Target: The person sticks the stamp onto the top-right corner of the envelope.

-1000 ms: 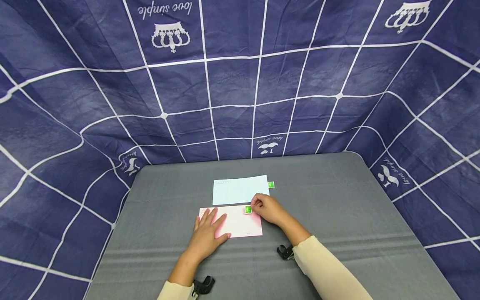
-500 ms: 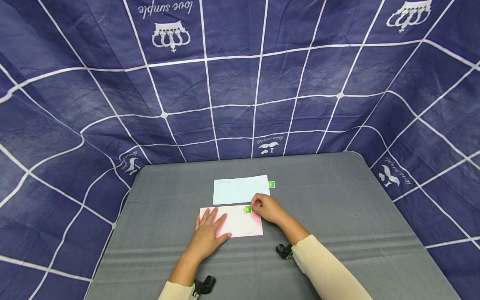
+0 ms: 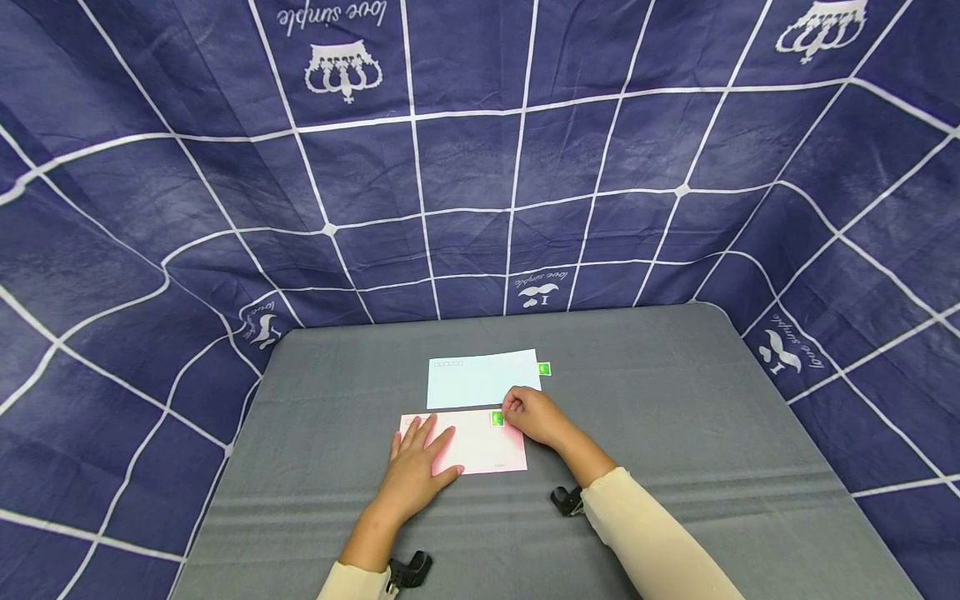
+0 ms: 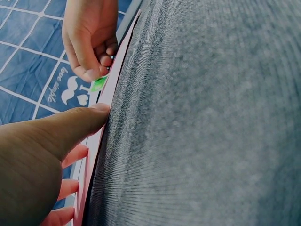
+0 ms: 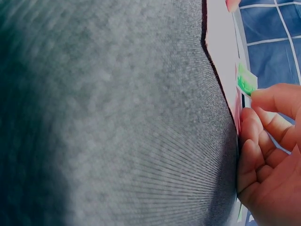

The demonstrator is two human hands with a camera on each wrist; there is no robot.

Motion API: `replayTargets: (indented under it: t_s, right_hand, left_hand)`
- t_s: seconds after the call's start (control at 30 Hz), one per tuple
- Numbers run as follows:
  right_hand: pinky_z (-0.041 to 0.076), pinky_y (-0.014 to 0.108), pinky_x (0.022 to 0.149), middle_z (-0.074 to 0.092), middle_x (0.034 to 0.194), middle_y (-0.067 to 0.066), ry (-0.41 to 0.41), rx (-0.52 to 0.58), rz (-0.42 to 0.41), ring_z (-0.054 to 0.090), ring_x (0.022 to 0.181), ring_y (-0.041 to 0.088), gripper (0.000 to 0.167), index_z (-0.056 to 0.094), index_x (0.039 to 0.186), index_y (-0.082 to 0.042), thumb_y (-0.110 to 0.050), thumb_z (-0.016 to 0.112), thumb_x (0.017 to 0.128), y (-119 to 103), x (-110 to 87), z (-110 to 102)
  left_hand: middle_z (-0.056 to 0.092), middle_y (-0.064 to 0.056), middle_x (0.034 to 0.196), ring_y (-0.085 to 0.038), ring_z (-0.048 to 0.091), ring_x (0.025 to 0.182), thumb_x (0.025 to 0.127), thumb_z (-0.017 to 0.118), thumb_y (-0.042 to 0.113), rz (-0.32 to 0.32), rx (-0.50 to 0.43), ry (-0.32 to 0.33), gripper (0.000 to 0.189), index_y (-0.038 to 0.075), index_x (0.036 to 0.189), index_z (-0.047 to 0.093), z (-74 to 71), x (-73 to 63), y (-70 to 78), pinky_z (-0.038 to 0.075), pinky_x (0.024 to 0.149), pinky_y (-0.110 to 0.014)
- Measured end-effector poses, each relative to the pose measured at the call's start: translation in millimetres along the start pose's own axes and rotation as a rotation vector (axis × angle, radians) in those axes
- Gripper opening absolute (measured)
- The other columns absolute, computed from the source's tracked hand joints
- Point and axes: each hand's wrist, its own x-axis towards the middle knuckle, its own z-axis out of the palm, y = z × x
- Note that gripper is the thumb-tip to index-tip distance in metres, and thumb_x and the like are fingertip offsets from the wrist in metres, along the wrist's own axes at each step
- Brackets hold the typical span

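Observation:
A pink-edged envelope (image 3: 480,450) lies flat on the grey table. My left hand (image 3: 411,477) rests on its left part with the fingers spread, the thumb near its lower edge. At the envelope's upper right corner, my right hand (image 3: 531,414) pinches a small green stamp (image 3: 497,419) by its right edge between thumb and forefinger. In the right wrist view the stamp (image 5: 246,81) is tilted up from the paper, and the other fingers are curled beneath. The left wrist view shows the stamp (image 4: 99,84) under the right hand's fingertips, beyond the left thumb.
Behind the pink envelope lies a pale blue envelope (image 3: 482,383) with a row of small boxes. A second green stamp (image 3: 544,369) is at its right edge. Grey cloth covers the table (image 3: 675,433). A blue checked curtain (image 3: 465,167) encloses the back and sides.
Hardly anything differs. Both hands, the stamp and the envelopes keep their places, apart from a very slight shift of the whole head view.

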Motion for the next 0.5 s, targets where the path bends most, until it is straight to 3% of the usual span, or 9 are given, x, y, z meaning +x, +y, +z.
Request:
replayTargets:
  t_s: [0.5]
  right_hand:
    - [0.039,0.021,0.059,0.055,0.073,-0.003,0.039,-0.089,-0.005,0.048,0.064,0.007,0.011,0.064,0.081,-0.012,-0.006,0.068,0.089,0.3,1.7,4.3]
  left_hand:
    - [0.04,-0.017,0.16,-0.045,0.028,0.152,0.086,0.076,0.046,-0.005,-0.003,-0.005,0.066,0.017,0.143,0.059,1.7,0.5,-0.6,0.018,0.117,-0.072]
